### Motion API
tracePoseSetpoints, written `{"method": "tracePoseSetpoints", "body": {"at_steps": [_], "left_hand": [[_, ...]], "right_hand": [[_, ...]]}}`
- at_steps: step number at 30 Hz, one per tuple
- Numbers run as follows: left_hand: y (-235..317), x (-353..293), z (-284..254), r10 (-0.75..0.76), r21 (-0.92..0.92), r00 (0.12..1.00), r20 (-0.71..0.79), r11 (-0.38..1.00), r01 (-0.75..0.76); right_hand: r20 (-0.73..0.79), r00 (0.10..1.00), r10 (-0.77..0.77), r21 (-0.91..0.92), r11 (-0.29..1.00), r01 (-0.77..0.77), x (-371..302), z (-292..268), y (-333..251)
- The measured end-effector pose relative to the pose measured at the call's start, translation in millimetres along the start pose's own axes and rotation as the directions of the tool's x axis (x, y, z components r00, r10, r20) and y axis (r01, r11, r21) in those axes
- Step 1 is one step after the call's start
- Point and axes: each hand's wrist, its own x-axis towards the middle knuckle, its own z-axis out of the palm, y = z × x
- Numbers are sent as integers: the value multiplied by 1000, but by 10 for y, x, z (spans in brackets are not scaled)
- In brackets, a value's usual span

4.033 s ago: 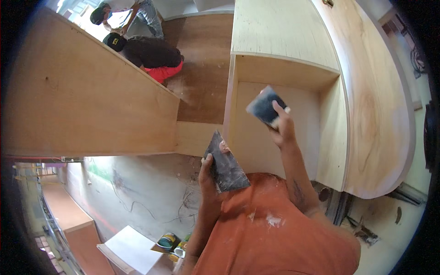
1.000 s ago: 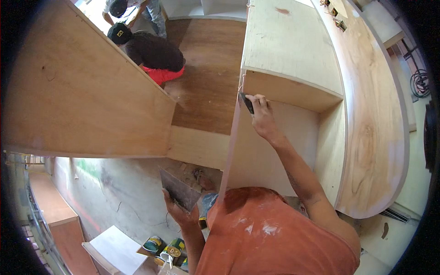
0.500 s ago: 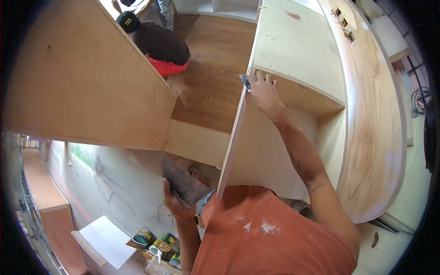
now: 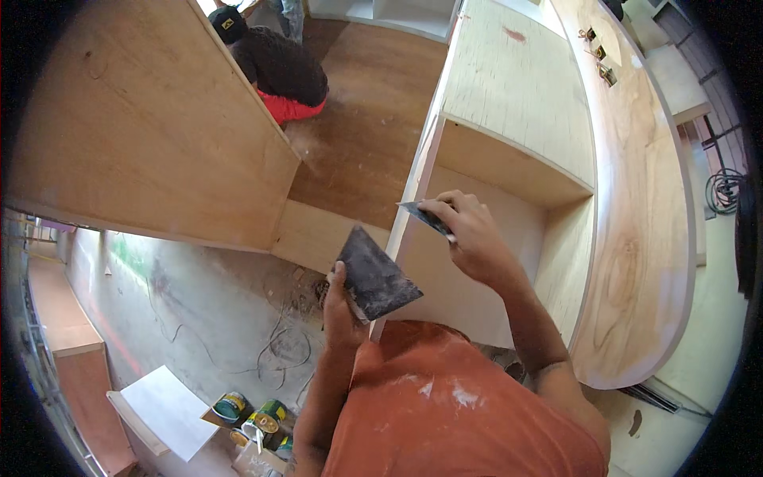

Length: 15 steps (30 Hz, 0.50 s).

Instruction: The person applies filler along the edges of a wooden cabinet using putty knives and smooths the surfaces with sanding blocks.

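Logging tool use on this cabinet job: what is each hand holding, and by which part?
The left hand grips a wide dark putty blade at its lower edge. The right hand pinches a smaller scraper at its rear end, fingers over it.
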Motion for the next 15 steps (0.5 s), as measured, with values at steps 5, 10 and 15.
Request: {"method": "tracePoseSetpoints", "body": {"at_steps": [5,10,15], "left_hand": [[-309,193,177,-85,-165,996,-13,983,82],[-292,23,659,-23,-42,997,73,999,26],[-113,-299,736,36,321,988,153,943,-84]], "right_hand": [[-503,820,-271,475,706,525,-462,-33,-286],[-594,782,-189,442,736,513,-357,381,-238],[-386,918,-85,-6,996,89,322,402,476]]}}
